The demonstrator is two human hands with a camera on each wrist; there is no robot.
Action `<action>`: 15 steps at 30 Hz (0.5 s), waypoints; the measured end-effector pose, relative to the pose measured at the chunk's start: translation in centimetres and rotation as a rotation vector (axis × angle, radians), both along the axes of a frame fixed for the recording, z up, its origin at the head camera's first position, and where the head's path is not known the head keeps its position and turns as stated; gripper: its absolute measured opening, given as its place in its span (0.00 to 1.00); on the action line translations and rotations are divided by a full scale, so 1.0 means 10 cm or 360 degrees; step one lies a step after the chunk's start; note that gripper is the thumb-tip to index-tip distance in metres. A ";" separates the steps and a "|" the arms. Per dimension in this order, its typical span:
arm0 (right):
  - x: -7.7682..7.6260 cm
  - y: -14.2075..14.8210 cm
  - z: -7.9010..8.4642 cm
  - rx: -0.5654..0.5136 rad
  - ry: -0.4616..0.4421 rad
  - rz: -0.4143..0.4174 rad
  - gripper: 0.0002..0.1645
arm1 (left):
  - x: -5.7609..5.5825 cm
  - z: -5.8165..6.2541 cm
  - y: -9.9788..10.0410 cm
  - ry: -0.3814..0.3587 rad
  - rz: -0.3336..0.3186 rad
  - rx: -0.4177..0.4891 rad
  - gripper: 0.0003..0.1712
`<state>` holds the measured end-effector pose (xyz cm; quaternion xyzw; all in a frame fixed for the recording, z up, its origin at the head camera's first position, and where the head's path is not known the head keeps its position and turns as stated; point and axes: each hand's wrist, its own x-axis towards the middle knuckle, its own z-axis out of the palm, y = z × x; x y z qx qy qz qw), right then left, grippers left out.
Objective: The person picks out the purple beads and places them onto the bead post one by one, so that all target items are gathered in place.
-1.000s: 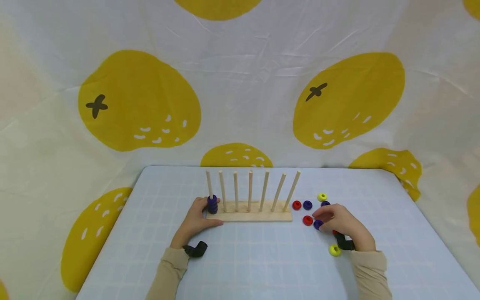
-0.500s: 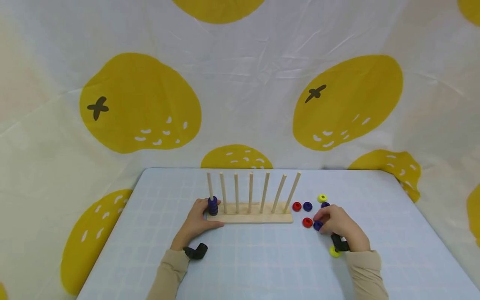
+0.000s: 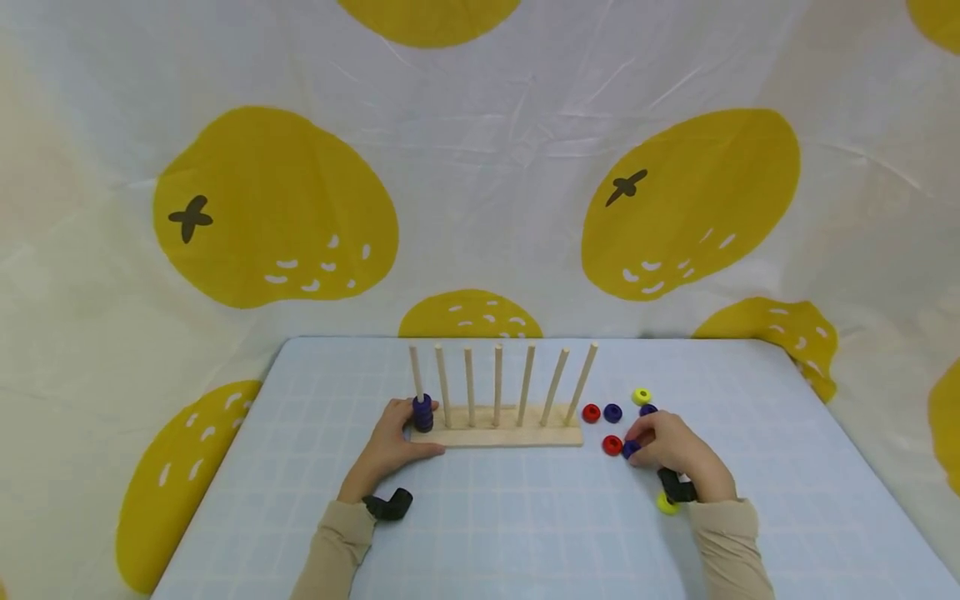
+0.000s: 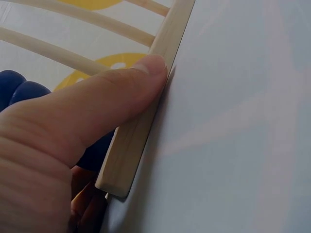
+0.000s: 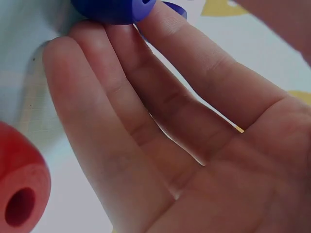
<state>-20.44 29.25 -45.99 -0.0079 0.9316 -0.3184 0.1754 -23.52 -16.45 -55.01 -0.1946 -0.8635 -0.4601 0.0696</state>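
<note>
A wooden peg stand (image 3: 502, 437) with several upright pegs stands on the table. Several blue beads (image 3: 423, 414) are stacked on its leftmost peg. My left hand (image 3: 392, 442) grips the stand's left end; the left wrist view shows the thumb (image 4: 121, 90) lying along the front edge of the base. To the right of the stand, my right hand (image 3: 678, 450) pinches a blue bead (image 3: 630, 448) at the tabletop. In the right wrist view that blue bead (image 5: 114, 8) touches the fingertips, while the thumb's tip is out of frame.
Near the right hand lie two red beads (image 3: 612, 445), another blue bead (image 3: 612, 413) and a yellow bead (image 3: 641, 396). One more blue bead (image 3: 648, 409) sits behind the fingers. A second yellow bead (image 3: 666, 505) is partly covered by the wrist camera. A patterned cloth (image 3: 480, 208) hangs behind.
My right hand has come slightly left and its fingers have closed onto the blue bead. The left hand keeps its grip on the stand.
</note>
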 end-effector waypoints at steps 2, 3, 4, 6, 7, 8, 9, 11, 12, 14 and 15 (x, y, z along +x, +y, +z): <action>0.01 0.01 0.00 0.0013 0.0020 0.0018 0.14 | 0.00 0.00 0.01 0.0020 -0.0018 0.0008 0.41; 0.01 0.01 0.00 0.0019 0.0030 0.0032 0.14 | 0.01 0.01 0.01 0.0028 -0.0025 0.0013 0.41; 0.01 0.01 0.00 0.0022 0.0040 0.0041 0.13 | 0.01 0.01 0.01 0.0035 -0.0028 0.0017 0.41; 0.01 0.02 0.00 0.0019 0.0055 0.0055 0.13 | 0.01 0.01 0.01 0.0035 -0.0023 0.0022 0.41; 0.01 0.02 0.00 0.0016 0.0060 0.0058 0.13 | 0.01 0.01 0.01 0.0029 -0.0017 0.0021 0.41; 0.01 0.02 0.00 0.0012 0.0060 0.0061 0.13 | 0.01 0.01 0.01 0.0021 -0.0011 0.0017 0.41; 0.01 0.03 0.01 0.0007 0.0060 0.0064 0.13 | 0.01 0.01 0.01 0.0003 -0.0002 0.0016 0.41; 0.01 0.04 0.01 -0.0007 0.0058 0.0060 0.14 | 0.02 0.02 0.01 -0.0012 0.0005 0.0009 0.41; 0.02 0.04 0.02 -0.0012 0.0057 0.0059 0.14 | 0.02 0.02 0.01 -0.0018 0.0008 0.0011 0.41; 0.03 0.05 0.03 -0.0024 0.0057 0.0062 0.15 | 0.03 0.02 0.01 -0.0023 0.0004 0.0015 0.41; 0.03 0.06 0.03 -0.0030 0.0063 0.0061 0.15 | 0.03 0.02 0.01 -0.0021 0.0001 0.0018 0.41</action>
